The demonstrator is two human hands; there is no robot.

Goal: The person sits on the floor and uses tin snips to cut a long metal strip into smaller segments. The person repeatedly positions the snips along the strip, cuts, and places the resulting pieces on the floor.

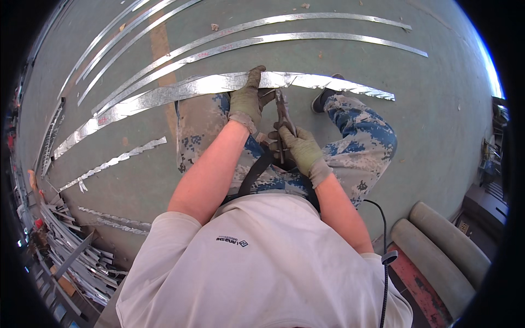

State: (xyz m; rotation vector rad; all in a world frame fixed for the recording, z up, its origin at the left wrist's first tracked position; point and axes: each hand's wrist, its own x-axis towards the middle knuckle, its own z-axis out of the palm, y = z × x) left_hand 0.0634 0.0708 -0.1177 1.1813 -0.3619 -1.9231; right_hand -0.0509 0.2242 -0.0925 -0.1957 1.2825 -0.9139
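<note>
A long, shiny sheet-metal strip lies across in front of me, over my left knee, its right end bearing a row of angled cuts along the near edge. My left hand, in a worn olive glove, is closed on the strip near its middle, with the thumb over the top. My right hand, gloved too, is wrapped round the handles of dark metal tin snips. The jaws of the snips meet the strip's near edge just right of my left hand. Whether the blades are closed is too small to tell.
Several long metal strips lie on the green floor beyond. Jagged offcuts lie to the left, near a heap of metal scrap. Two thick grey rolls sit at the lower right. A black cord hangs by my right arm.
</note>
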